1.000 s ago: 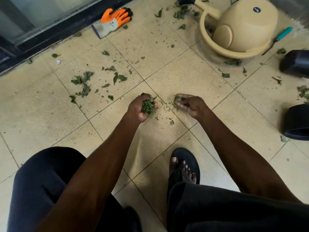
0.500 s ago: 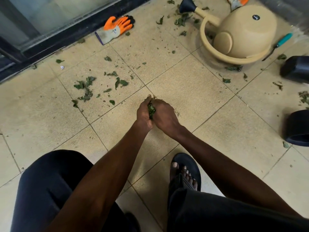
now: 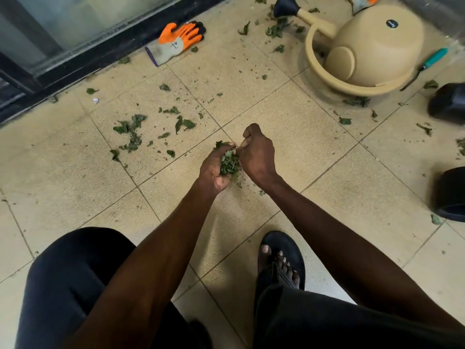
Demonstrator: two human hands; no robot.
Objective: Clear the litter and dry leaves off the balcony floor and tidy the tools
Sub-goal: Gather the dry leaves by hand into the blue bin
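— Since a moment ago the two hands have drawn apart a little: the right hand (image 3: 256,153), which was pressed over the left, now sits beside it with fingers curled, and whether it pinches a scrap I cannot tell. The left hand (image 3: 217,167) is cupped round a wad of green leaves (image 3: 229,164), just above the floor (image 3: 314,157).

— So how far along, would you say?

— Early, I'd judge. The tiles right in front of the sandalled foot (image 3: 281,258) look nearly picked clean, only crumbs. Beyond that, one loose cluster of leaves (image 3: 130,133) lies to the left, with several singles near it, and a white paper scrap (image 3: 95,100) farther on.

— And the tools?

— None tidied that I can see. One orange work glove (image 3: 180,40) lies by the door track, a second one (image 3: 362,2) peeks out at the top edge. One beige watering can (image 3: 364,46) lies tipped over, leaves round its spout. One teal-handled tool (image 3: 427,64) rests just beside it. Two dark pots (image 3: 450,102) sit at the right edge, more leaves between them.
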